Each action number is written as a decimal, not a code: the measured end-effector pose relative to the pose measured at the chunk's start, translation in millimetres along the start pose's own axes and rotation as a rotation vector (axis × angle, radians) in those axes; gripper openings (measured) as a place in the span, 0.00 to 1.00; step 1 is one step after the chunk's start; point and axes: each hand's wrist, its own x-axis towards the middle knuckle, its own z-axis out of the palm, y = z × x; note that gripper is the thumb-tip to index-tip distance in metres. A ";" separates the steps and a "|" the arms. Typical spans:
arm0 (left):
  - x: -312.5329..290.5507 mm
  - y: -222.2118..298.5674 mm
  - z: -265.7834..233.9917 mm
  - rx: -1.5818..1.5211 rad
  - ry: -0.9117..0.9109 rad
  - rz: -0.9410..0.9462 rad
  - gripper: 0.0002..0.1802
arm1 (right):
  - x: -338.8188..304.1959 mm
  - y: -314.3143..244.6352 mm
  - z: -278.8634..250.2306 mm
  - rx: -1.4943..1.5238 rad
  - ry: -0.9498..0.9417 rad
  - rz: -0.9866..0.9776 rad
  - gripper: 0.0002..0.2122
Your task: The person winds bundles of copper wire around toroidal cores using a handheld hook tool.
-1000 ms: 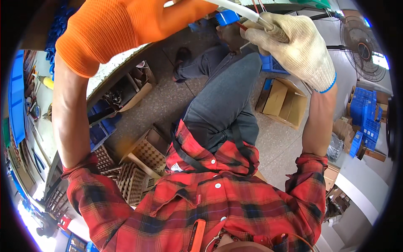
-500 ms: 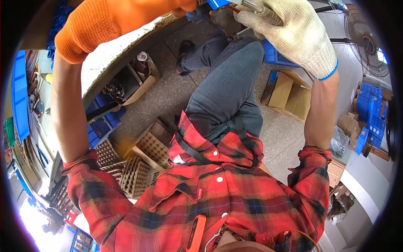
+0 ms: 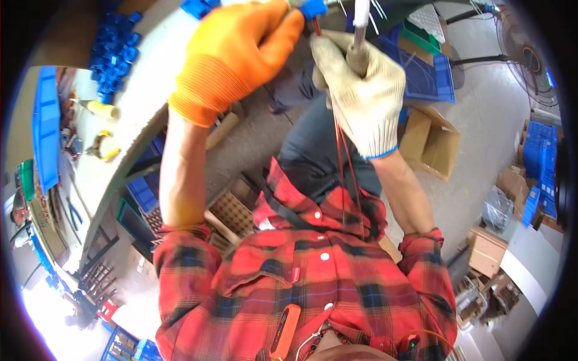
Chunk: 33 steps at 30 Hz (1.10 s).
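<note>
My left hand (image 3: pixel 241 51), in an orange glove, is closed on a small blue plastic part (image 3: pixel 312 8) near the top edge. Thin red wires (image 3: pixel 339 150) run from beneath that part past my right hand and hang down over my lap. My right hand (image 3: pixel 364 90), in a white knit glove, is closed around the wires just below the blue part. A slim tool (image 3: pixel 359 41) with a metal shaft and a white upper end also sticks up from its grip; I cannot make out its kind. Another blue part (image 3: pixel 198 8) lies beside my left glove.
On the pale worktable (image 3: pixel 135 111) at left lie a pile of blue parts (image 3: pixel 114 57), a yellow-handled tool (image 3: pixel 101 109) and yellow-handled pliers (image 3: pixel 102 146). A blue bin (image 3: pixel 428 81) and an open cardboard box (image 3: pixel 430 141) stand at right, near a fan (image 3: pixel 530 59).
Both hands have moved closer together, the left to the right and lower, the right to the left and lower. The slim tool now points up, and red wires now show hanging below.
</note>
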 end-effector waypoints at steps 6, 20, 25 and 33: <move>-5.3 -9.2 1.3 0.010 -0.029 -0.020 0.19 | 14.4 -4.4 -49.2 -0.413 -0.350 -0.453 0.10; -13.5 -7.1 28.0 -0.103 0.172 -0.003 0.08 | 122.8 -63.3 -2.6 -0.749 -0.504 -0.789 0.13; -11.9 -7.3 35.0 -0.096 0.197 -0.038 0.13 | 88.8 -63.3 -3.1 -0.858 -0.266 -0.540 0.17; -13.2 8.7 25.4 -0.022 0.257 -0.051 0.09 | -35.2 33.7 -82.3 -0.359 -0.104 0.481 0.17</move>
